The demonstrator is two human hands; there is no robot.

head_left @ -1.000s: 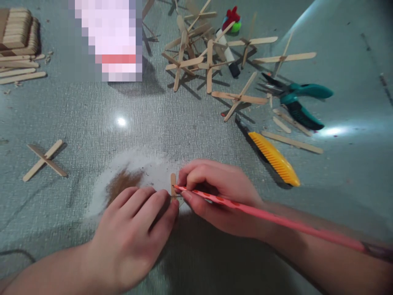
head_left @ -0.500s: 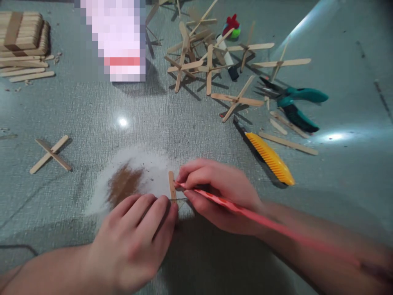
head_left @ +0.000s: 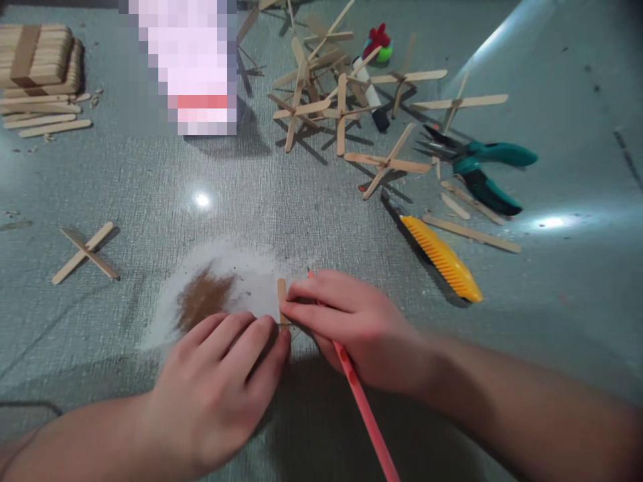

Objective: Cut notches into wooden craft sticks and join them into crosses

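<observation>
While the left hand (head_left: 218, 381) pinches a stick (head_left: 282, 294), the right hand (head_left: 359, 328) grips a pencil (head_left: 364, 408).

No legible text, numbers (or signs)

Pink pencil (head_left: 362, 402) partly beyond the bottom edge, 1 wooden stick (head_left: 282, 292) partly behind the left hand (head_left: 221, 375)

We find the bench (head_left: 151, 201) finely textured, with a glossy sheen that throws bright glare spots. The stick (head_left: 282, 292) and crosses (head_left: 386, 163) are bare, matt wood. The pencil (head_left: 359, 399) has a smooth pink coating. We note ribbed yellow plastic on the cutter (head_left: 442, 258), dark metal and teal, plastic-looking handles on the pliers (head_left: 469, 161), and powdery, matt brown dust (head_left: 205, 294).
</observation>
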